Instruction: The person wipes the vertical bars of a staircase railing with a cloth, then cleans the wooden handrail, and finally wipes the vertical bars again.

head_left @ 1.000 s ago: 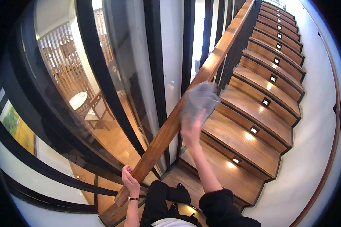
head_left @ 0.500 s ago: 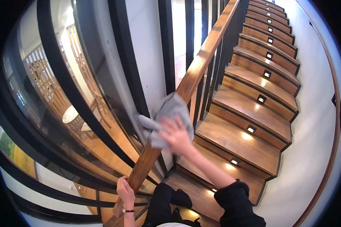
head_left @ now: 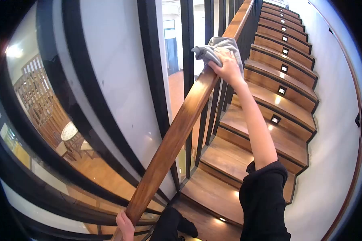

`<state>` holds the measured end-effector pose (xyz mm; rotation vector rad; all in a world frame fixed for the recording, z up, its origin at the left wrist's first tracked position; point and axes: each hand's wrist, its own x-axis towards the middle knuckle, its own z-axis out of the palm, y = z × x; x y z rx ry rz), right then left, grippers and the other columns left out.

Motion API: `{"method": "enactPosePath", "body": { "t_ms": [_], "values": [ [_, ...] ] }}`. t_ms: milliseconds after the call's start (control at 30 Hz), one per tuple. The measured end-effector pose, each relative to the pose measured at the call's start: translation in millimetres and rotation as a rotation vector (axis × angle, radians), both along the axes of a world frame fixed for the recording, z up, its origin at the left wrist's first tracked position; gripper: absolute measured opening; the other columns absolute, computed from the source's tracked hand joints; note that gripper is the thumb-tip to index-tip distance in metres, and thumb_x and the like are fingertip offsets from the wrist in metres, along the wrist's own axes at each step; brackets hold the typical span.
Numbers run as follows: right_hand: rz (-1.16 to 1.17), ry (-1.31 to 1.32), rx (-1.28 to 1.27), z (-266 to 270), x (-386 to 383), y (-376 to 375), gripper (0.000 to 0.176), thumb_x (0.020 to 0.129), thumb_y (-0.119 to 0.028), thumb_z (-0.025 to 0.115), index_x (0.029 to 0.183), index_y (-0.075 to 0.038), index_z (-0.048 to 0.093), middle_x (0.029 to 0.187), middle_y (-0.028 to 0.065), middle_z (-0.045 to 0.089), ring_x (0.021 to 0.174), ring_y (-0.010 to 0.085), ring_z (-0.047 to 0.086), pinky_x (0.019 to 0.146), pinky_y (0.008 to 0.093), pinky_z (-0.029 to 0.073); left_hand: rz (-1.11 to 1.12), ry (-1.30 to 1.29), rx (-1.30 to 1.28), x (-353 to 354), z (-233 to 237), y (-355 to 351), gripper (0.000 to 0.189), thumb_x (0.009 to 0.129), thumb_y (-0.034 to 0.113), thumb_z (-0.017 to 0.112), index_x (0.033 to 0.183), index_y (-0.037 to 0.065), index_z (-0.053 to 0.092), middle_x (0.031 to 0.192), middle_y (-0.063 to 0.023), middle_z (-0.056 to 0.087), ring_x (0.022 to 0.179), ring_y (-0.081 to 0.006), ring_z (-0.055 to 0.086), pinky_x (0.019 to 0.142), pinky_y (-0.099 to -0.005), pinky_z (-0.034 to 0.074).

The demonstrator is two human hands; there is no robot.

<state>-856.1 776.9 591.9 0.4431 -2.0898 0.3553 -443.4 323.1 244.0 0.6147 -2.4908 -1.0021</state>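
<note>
My right hand is closed over a grey cloth, pressing it onto the top of the brown wooden handrail. That arm is stretched far up the slope of the rail, and one end of the cloth bunches out to the left. Lower down, at the bottom edge of the view, my left hand grips the same rail. Its fingers curl around the rail's left side and are partly out of sight.
Black balusters stand below the rail, with a room holding a round table and chairs beyond. Wooden stairs with small riser lights climb at the right, beside a white wall. My dark-clad leg is on a low step.
My right hand and the grey cloth have slid up along the handrail, away from me. The left hand still holds the rail and appears lower in the view, which has shifted.
</note>
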Motion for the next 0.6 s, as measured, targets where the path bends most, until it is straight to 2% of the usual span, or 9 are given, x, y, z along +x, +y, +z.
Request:
{"method": "enactPosePath", "body": {
  "t_ms": [100,167,300,367,500,600],
  "values": [
    [-0.050,-0.047,-0.005,31.9,-37.3,27.8,0.061,0.088,-0.051,0.059,0.134,-0.010,0.059,0.146,0.0129,0.050,0.140,0.0270,0.039,0.122,0.0446,0.014,0.090,-0.036,0.101,-4.0,-36.4,-19.9,0.048,0.102,0.034,0.042,0.111,-0.007,0.064,0.099,-0.0251,0.067,0.091,-0.0383,0.063,0.079,-0.0439,0.047],
    [-0.100,-0.088,-0.018,49.3,-60.0,43.5,0.062,0.089,-0.051,0.057,0.137,-0.012,0.057,0.149,0.0131,0.046,0.143,0.0250,0.035,0.123,0.0431,0.014,0.113,-0.105,0.257,-0.6,8.9,8.4,0.062,0.096,0.053,0.053,0.129,0.000,0.058,0.114,-0.0270,0.065,0.108,-0.0436,0.059,0.093,-0.0535,0.045],
    [-0.158,-0.117,-0.035,91.6,-106.3,82.1,0.064,0.089,-0.049,0.056,0.141,-0.010,0.053,0.150,0.0131,0.044,0.144,0.0264,0.034,0.121,0.0480,0.016,0.094,-0.128,0.068,7.0,-19.3,-2.9,0.061,0.097,0.051,0.053,0.129,0.000,0.059,0.121,-0.0255,0.064,0.110,-0.0420,0.059,0.094,-0.0534,0.045],
    [-0.178,-0.117,-0.099,111.7,-131.9,104.2,0.065,0.090,-0.049,0.056,0.141,-0.009,0.052,0.151,0.0130,0.043,0.144,0.0268,0.034,0.121,0.0499,0.017,0.108,-0.197,0.085,-3.5,-13.6,-2.6,0.058,0.095,0.049,0.055,0.128,0.001,0.060,0.121,-0.0252,0.064,0.110,-0.0406,0.060,0.094,-0.0527,0.045],
    [-0.296,-0.118,-0.178,138.6,-172.0,118.2,0.064,0.092,-0.046,0.054,0.141,-0.005,0.051,0.154,0.0119,0.039,0.148,0.0247,0.026,0.120,0.0511,0.020,0.127,-0.318,0.130,-7.2,-3.0,-4.2,0.051,0.093,0.044,0.058,0.125,0.004,0.063,0.121,-0.0245,0.064,0.111,-0.0379,0.060,0.095,-0.0511,0.045],
    [-0.501,-0.138,-0.071,146.0,-178.6,103.6,0.061,0.091,-0.043,0.055,0.139,-0.005,0.053,0.152,0.0131,0.041,0.149,0.0260,0.023,0.119,0.0554,0.022,0.137,-0.369,0.147,-10.3,3.5,-6.1,0.047,0.091,0.040,0.061,0.122,0.005,0.065,0.121,-0.0241,0.065,0.111,-0.0359,0.060,0.095,-0.0500,0.046]
  ]
}}
